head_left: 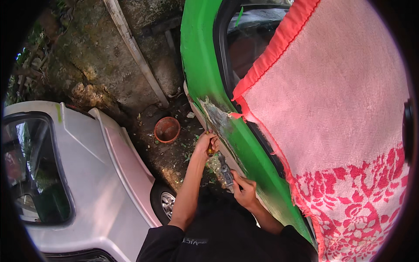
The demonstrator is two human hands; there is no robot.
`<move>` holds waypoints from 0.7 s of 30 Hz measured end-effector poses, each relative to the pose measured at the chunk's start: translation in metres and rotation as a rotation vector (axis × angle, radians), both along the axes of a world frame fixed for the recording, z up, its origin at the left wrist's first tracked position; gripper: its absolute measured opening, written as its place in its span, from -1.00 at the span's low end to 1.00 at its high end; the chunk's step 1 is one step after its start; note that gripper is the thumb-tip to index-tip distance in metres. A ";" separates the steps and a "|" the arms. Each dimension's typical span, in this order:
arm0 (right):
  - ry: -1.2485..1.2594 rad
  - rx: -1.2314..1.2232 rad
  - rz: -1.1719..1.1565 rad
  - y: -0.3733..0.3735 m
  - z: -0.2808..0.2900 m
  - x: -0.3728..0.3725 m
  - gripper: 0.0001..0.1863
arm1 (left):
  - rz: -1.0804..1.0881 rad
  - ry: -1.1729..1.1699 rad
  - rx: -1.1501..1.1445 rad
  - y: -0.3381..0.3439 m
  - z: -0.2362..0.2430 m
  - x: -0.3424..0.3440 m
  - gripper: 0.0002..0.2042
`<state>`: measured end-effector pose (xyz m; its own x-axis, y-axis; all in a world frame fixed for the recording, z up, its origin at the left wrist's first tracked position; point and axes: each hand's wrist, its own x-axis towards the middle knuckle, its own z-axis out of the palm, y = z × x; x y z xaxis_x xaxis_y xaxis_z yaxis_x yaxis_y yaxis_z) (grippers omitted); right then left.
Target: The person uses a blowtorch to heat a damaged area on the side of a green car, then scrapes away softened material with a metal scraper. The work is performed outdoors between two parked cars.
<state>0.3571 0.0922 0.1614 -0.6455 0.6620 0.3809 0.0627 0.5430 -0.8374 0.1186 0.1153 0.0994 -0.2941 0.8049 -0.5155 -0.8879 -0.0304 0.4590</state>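
Head view shows two bare hands close together near the middle of the frame, a little below it. The left hand (pixel 207 143) has its fingers curled shut around a small tool with a yellow handle (pixel 211 151), and the tip is pressed against the scraped patch (pixel 218 118) on the green car door (pixel 205 65). The right hand (pixel 244 190) sits lower and to the right. Its fingers are wrapped tight around a gray metal tool (pixel 225 171), which points up toward the left hand. The gray tool lies just beside the edge of the door.

The scraped patch looks gray and rough, with the green paint gone. It runs along the door edge just above the hands. A pink towel with a red flower pattern (pixel 340 131) hangs over the door and fills the right side of the frame. It has an orange-red trim (pixel 279 39) along its left edge.

On the ground, up and left of the hands, is a round clay pot (pixel 167 129). A white car (pixel 78 174) fills the lower left. A mossy stone wall (pixel 100 56) is at the upper left.
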 end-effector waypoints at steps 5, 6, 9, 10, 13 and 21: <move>-0.068 -0.076 -0.036 0.007 -0.004 -0.004 -0.65 | -0.023 0.074 0.036 -0.023 0.001 0.023 -0.87; -0.089 -0.146 -0.053 0.008 -0.002 -0.008 -0.73 | -0.033 0.141 -0.013 -0.028 0.002 0.029 -0.85; -0.228 -0.244 -0.069 0.018 -0.013 -0.026 -0.81 | 0.070 0.454 -0.147 -0.042 0.013 0.040 -0.79; -0.231 -0.377 -0.039 0.021 -0.024 -0.033 -0.83 | 0.053 0.542 -0.135 -0.049 0.016 0.041 -0.80; -0.174 -0.576 -0.013 0.020 -0.051 -0.060 -0.80 | 0.045 0.746 -0.059 -0.071 0.001 0.039 -0.88; -0.007 -0.541 0.282 0.002 -0.058 -0.093 -0.74 | -0.031 0.787 -0.129 -0.109 0.013 0.031 -0.77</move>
<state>0.2636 0.0942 0.1030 -0.8255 0.5634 0.0335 -0.0149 0.0375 -0.9992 0.1497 0.0060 0.1122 -0.5887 0.7670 -0.2552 -0.3012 0.0849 0.9498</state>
